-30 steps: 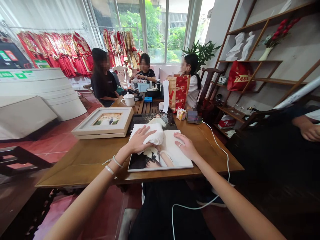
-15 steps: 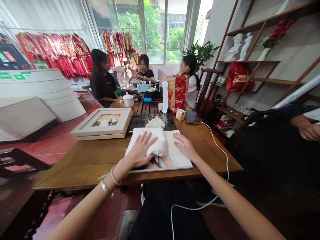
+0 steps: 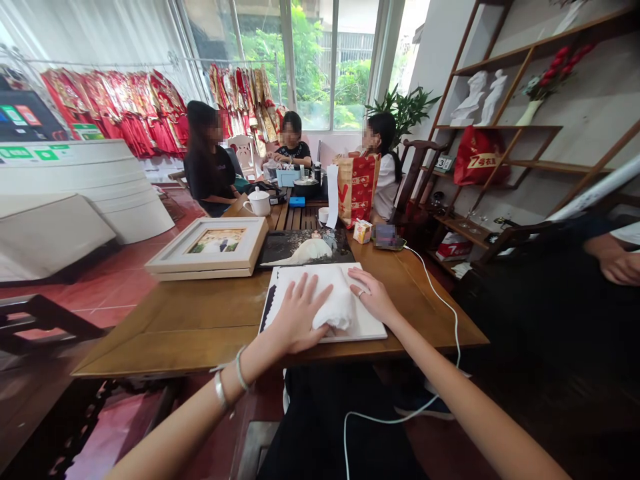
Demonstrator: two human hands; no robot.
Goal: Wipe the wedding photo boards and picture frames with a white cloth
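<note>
My left hand lies flat with spread fingers on a folded white cloth. Under the cloth is a flat photo panel near the table's front edge; most of its picture is covered. My right hand rests with its fingers stretched out on the panel's right side, its fingertips close to the cloth. Just beyond lies a dark photo panel showing a pale gown. To the left stands a stack of white picture frames, the top one holding a small photo.
On the wooden table are a lidded white mug, a red and tan paper bag, a small box and a phone with a white cable trailing off the right side. Several people sit around the far end.
My left hand has slid the cloth to the right and slightly toward me, covering more of the panel's picture. My right hand has stayed almost in place.
</note>
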